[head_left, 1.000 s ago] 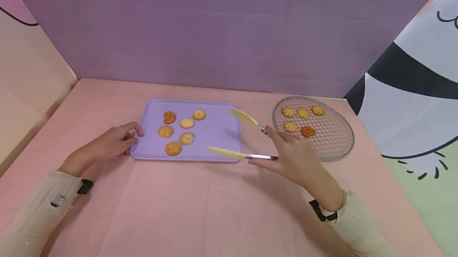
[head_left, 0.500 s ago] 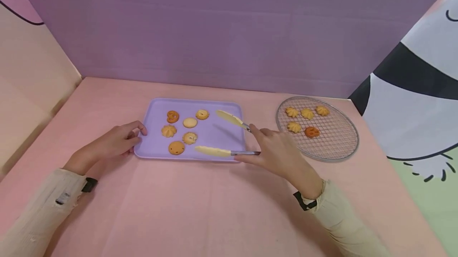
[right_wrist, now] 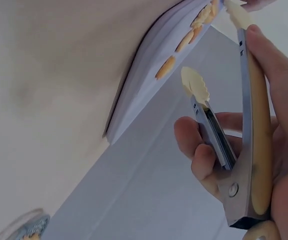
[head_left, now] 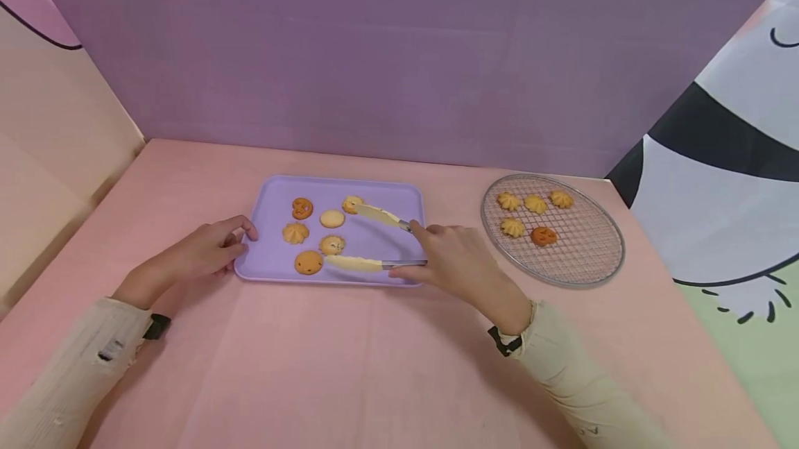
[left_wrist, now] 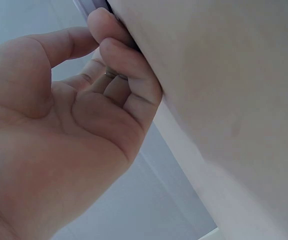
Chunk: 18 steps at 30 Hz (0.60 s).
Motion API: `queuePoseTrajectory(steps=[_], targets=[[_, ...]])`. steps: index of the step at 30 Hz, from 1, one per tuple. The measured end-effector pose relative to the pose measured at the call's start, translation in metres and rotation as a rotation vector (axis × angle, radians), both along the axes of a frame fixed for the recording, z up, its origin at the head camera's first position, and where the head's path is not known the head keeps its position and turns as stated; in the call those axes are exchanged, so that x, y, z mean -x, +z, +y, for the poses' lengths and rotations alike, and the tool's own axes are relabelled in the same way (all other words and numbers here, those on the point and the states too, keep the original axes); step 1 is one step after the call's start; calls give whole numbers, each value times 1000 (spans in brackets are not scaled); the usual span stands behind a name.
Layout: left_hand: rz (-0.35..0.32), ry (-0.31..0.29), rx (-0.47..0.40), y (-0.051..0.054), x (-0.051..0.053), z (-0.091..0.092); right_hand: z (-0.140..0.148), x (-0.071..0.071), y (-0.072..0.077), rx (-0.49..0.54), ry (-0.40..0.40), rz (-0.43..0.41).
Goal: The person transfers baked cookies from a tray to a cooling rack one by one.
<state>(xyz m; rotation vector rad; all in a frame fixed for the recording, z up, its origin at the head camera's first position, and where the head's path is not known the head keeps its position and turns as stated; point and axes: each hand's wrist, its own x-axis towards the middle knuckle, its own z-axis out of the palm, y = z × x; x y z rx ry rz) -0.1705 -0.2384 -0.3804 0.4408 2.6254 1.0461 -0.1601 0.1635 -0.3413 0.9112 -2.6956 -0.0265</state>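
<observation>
My right hand (head_left: 458,261) holds a pair of tongs (right_wrist: 256,125), with metal arms and cream tips, spread apart over the lilac tray (head_left: 381,189). In the head view, the far tip overlaps a round, cream-topped cookie (head_left: 351,204). The near tip lies beside a flower-shaped cookie (head_left: 331,245) and a round brown cookie (head_left: 308,262); whether it touches them cannot be told. Nothing sits between the tips. My left hand (head_left: 202,253) pinches the tray's left edge with curled fingers; the left wrist view shows the fingertips (left_wrist: 115,52) at the rim.
A pretzel cookie (head_left: 302,208), a pale oval cookie (head_left: 332,218) and a swirl cookie (head_left: 295,232) also lie on the tray. To the right is a round wire rack (head_left: 587,258) bearing several swirl cookies (head_left: 535,204) and a pretzel (head_left: 544,236). A purple wall (head_left: 399,53) stands behind.
My right hand has moved left with the tongs, from the tray's right side to over the cookies. The tips remain spread. My left hand stays at the tray's edge.
</observation>
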Motion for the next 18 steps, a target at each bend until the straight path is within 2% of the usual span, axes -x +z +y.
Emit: queuePoseTrajectory(steps=[4,18], targets=[[6,-4,2,-1,1,0,-7,2,-5,-4,19,-16],[5,-3,-5,-5,3,-2,-20,5,-16,61,102,14]])
